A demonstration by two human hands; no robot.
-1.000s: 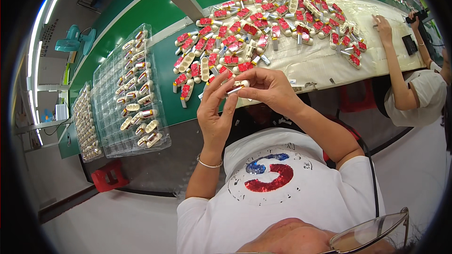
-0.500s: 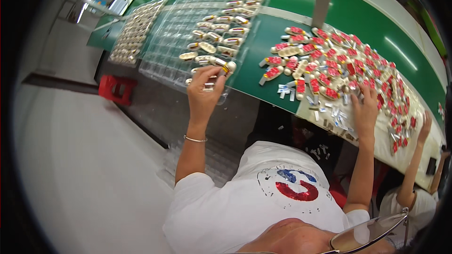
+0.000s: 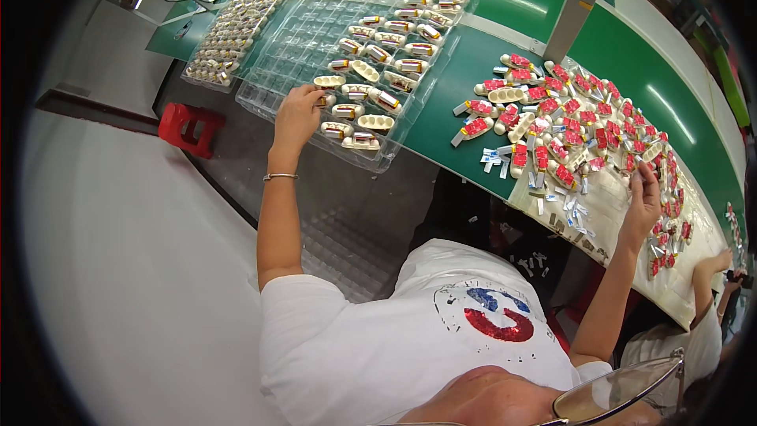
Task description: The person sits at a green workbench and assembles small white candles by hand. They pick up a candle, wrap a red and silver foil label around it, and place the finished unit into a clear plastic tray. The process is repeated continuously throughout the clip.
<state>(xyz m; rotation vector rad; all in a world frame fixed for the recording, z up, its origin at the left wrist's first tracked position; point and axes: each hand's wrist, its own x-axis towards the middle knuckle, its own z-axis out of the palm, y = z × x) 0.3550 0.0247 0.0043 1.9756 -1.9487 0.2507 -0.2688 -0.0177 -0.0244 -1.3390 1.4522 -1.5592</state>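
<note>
At the near edge of a clear plastic tray [image 3: 272,55], my left hand [image 3: 296,117] is closed on a cream oblong piece [image 3: 328,100] with a metallic strip, low in a tray pocket. Similar pieces fill the tray's right side, some strip up, some showing a row of round bumps. My right hand [image 3: 642,203] is at the near side of a heap of cream pieces with red labels [image 3: 562,174]. Its thumb and fingers are curled together beside these pieces; what they pinch, if anything, I cannot make out.
Further left lies a second tray full of pieces [image 3: 240,30]. Small white-and-blue slips [image 3: 577,213] are scattered along the table's near edge. A metal post [image 3: 579,8] rises behind the heap. A red stool [image 3: 189,128] stands on the floor. Another person's hand [image 3: 714,262] is at far right.
My left hand has moved left and slightly up, bringing the piece it held above the tray down into a pocket. My right hand has shifted right and away from the heap's middle.
</note>
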